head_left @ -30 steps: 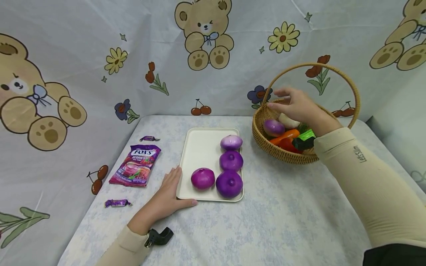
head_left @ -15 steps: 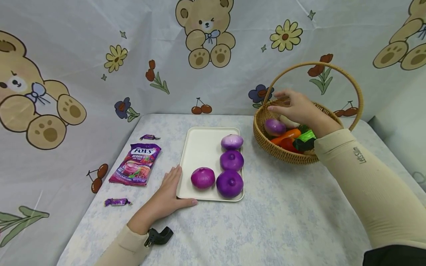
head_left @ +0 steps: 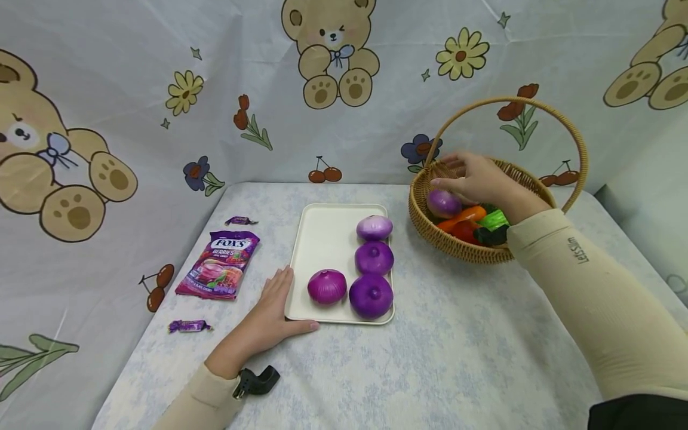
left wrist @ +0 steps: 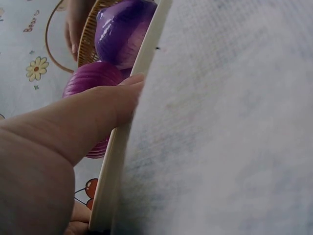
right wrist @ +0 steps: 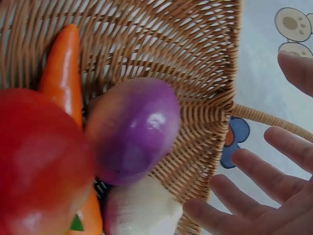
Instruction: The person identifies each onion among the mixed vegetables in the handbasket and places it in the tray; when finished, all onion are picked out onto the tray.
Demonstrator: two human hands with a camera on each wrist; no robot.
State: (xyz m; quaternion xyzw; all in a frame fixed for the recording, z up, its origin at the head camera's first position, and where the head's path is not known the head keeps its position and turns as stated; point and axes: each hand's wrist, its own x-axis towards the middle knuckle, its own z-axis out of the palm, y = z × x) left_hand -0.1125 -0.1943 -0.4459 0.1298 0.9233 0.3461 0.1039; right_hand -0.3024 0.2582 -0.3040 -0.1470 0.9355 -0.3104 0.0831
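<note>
4 vegetables (head_left: 371, 295) on tray (head_left: 325, 239); basket (head_left: 457, 248) right.

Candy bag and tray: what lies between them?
In the head view, the left hand lies between the candy bag and the tray, with bare tabletop beyond it.

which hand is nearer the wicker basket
Right. The right hand is over the wicker basket; the left hand touches the white tray at its left edge, away from the basket.
</note>
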